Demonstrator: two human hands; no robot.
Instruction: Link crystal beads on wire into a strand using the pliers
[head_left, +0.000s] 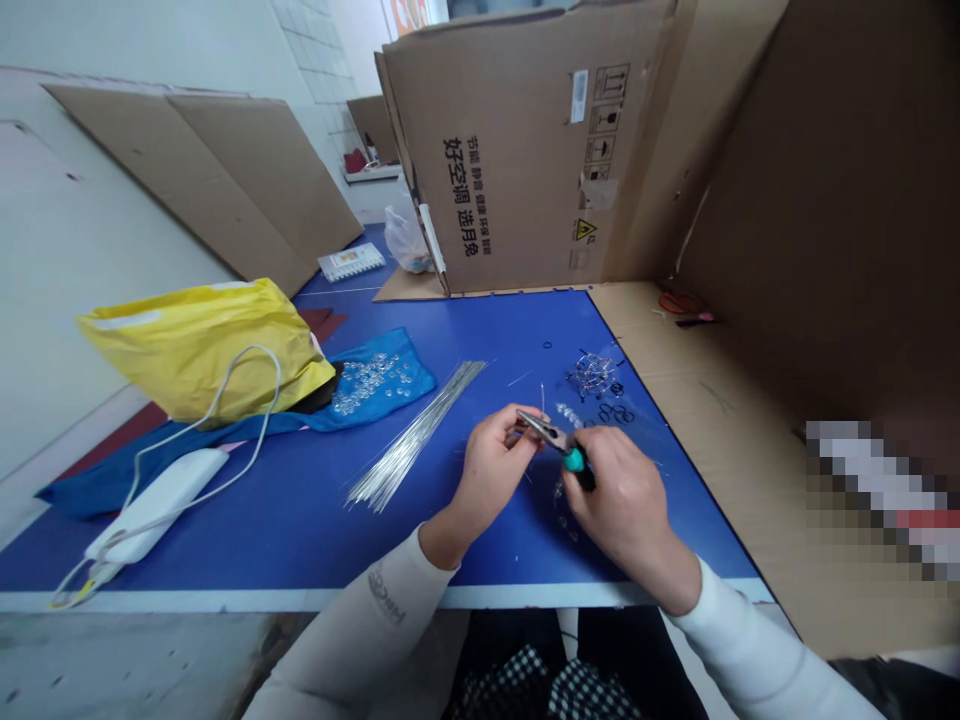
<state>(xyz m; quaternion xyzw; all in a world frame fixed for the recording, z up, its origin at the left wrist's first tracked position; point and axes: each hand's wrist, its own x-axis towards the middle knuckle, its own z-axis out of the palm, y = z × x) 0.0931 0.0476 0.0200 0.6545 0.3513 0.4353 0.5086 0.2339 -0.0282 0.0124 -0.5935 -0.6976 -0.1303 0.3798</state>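
My right hand [621, 492] is wrapped round the green and black handles of the pliers [550, 434]. The pliers' metal jaws point left and reach the fingertips of my left hand [495, 465]. My left hand is pinched on a thin wire [543, 397], whose end sticks up above the fingers. What else may lie between those fingertips is too small to tell. Left of my hands, a bundle of straight silvery wires [420, 435] lies slanted on the blue table [337, 545]. Beyond my right hand are a tangled heap of wire pieces [594, 374] and several black rings [616, 412].
Clear beads [371, 383] lie on a blue cloth [411, 365] at the left, beside a yellow bag [202, 350]. A white power strip [161, 500] with a looping cable is near the front left. Cardboard [525, 150] stands behind and at the right.
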